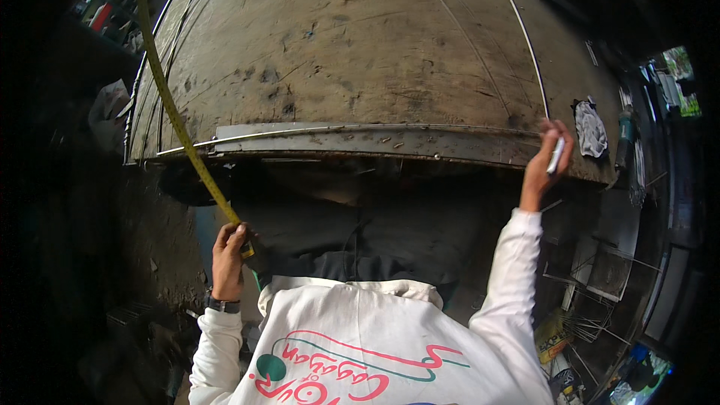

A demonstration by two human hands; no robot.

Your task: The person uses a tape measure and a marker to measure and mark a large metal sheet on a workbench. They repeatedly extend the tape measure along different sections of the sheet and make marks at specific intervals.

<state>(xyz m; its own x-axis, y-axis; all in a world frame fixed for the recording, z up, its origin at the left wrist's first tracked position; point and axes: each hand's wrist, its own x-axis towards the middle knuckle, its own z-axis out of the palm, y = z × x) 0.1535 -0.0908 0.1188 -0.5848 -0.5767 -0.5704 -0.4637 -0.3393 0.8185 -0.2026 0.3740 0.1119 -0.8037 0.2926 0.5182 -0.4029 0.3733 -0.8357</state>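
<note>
My left hand (227, 262) is closed around the lower end of a tape measure (180, 127), below the worktable's front edge. Its yellow blade runs up and away past the table's left corner. Over the table's front right corner, my right hand (541, 166) grips a slim white stick, perhaps a marker (556, 156). The fingers of that hand are slightly blurred. They are at the near end of a thin light rod (525, 30), which lies along the right part of the tabletop; I cannot tell whether they touch it.
The worn wooden worktable (300, 45) carries more thin rods and a flat grey metal strip (375, 142) along its front edge. A crumpled whitish cloth (591, 129) lies at the right edge. Metal pieces and rods (600, 270) clutter the lower right; a white bag (111, 112) is at left.
</note>
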